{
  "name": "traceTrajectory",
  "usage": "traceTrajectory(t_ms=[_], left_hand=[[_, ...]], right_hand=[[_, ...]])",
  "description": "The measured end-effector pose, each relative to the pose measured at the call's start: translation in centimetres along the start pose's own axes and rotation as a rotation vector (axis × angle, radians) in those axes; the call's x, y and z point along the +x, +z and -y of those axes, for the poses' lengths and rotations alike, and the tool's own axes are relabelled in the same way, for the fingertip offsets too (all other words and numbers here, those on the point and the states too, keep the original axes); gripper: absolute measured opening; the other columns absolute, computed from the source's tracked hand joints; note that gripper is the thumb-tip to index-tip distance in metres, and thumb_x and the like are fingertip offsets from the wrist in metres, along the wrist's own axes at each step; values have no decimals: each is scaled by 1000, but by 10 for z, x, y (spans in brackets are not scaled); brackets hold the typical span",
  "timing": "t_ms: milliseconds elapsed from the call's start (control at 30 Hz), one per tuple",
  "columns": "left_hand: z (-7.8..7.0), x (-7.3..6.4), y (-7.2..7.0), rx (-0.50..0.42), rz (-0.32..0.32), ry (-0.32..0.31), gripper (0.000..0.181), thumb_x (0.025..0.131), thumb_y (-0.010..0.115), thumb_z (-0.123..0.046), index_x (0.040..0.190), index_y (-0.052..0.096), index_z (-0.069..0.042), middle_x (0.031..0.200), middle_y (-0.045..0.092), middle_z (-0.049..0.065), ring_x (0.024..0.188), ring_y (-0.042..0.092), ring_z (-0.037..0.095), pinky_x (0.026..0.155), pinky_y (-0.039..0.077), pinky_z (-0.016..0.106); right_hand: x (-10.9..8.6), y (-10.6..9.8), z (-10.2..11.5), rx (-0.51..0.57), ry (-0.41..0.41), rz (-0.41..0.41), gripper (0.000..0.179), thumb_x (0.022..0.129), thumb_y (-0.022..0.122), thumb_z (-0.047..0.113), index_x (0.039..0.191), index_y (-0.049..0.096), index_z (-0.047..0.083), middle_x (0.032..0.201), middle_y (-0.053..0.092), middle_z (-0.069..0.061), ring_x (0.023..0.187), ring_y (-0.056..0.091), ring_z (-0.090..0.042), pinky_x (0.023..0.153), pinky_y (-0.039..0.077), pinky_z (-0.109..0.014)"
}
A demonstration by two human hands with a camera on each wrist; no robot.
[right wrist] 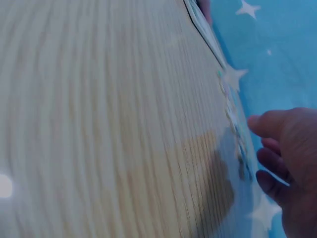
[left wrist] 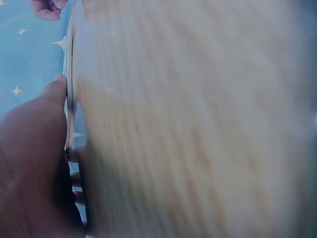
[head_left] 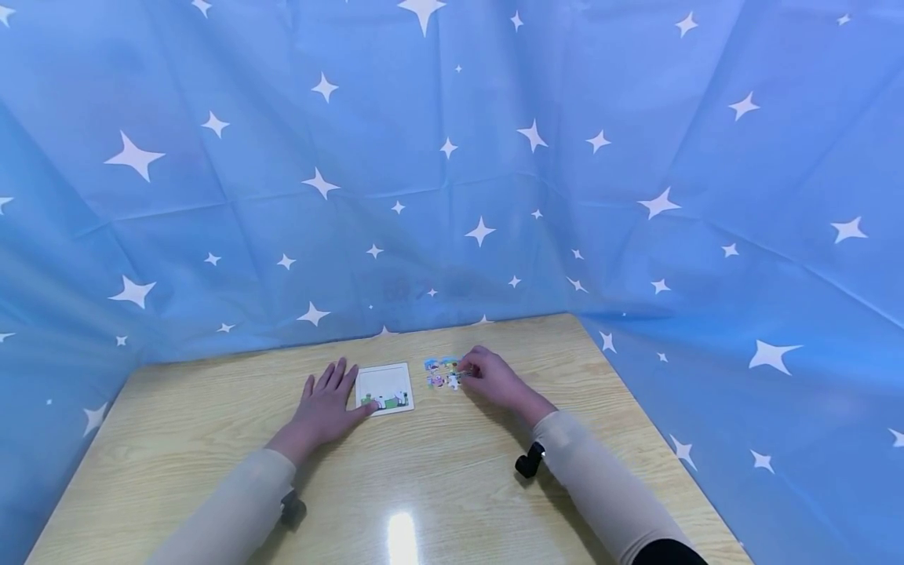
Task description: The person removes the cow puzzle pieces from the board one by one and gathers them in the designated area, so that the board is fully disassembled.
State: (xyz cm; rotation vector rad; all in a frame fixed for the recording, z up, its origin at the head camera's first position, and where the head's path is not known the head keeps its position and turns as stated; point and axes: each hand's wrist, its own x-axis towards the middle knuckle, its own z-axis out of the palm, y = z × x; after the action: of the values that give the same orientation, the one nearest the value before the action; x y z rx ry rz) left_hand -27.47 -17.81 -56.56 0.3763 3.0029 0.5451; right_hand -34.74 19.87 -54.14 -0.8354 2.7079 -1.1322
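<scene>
A square puzzle board [head_left: 382, 380] with a pale frame lies flat on the table. Its lower strip carries a picture in green with black-and-white figures; the upper part is plain. My left hand [head_left: 326, 410] rests at the board's left side, fingers spread, thumb over its lower left corner. To the right of the board is a small cluster of colourful puzzle pieces [head_left: 436, 380]. Over the cluster's right end hovers my right hand [head_left: 496, 381], fingers bent and thumb apart from them. The right wrist view shows these pieces [right wrist: 233, 119] edge-on beside the thumb, with nothing visible between the fingertips.
The wooden table [head_left: 452, 463] ends at a back edge just beyond the hands. A blue curtain [head_left: 424, 173] with white stars hangs behind and on the right. Small dark cameras [head_left: 530, 461] are worn at both wrists.
</scene>
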Motion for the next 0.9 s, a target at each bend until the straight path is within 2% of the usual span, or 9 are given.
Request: traceTrajectory(t_ms=[167, 300, 400, 600, 900], left_hand=[[0, -1, -1, -4, 3, 8, 105, 105, 55, -75, 174, 27, -2, 182, 14, 27, 167, 12, 50, 129, 6, 77], [1, -1, -2, -9, 7, 11, 111, 101, 56, -80, 174, 27, -2, 182, 15, 27, 167, 12, 50, 129, 7, 77], [-1, -1, -3, -12, 14, 8, 115, 99, 57, -83, 175, 27, -2, 182, 15, 27, 167, 12, 50, 129, 7, 77], [-2, -2, -7, -6, 28, 9, 116, 98, 59, -83, 174, 27, -1, 181, 16, 28, 167, 13, 51, 128, 9, 78], [-1, -2, -8, -8, 29, 19, 118, 96, 62, -82, 174, 27, -1, 181, 16, 28, 167, 13, 51, 127, 8, 79]], right_hand=[[8, 17, 21, -17, -37, 34, 7, 106, 76, 9, 112, 79, 7, 105, 63, -6, 91, 59, -17, 79, 55, -33], [17, 33, 36, -63, -86, 81, 8, 107, 75, 12, 113, 79, 8, 104, 62, -3, 93, 61, -13, 82, 56, -31], [23, 44, 48, -100, -120, 120, 12, 107, 75, 15, 117, 78, 8, 105, 61, 2, 94, 61, -10, 85, 56, -29], [37, 65, 76, -129, -173, 204, 20, 108, 75, 18, 126, 77, 9, 114, 63, 0, 96, 61, -8, 88, 56, -25], [59, 85, 101, -186, -169, 340, 37, 109, 75, 24, 143, 72, 12, 124, 60, 0, 87, 59, -3, 80, 53, -20]])
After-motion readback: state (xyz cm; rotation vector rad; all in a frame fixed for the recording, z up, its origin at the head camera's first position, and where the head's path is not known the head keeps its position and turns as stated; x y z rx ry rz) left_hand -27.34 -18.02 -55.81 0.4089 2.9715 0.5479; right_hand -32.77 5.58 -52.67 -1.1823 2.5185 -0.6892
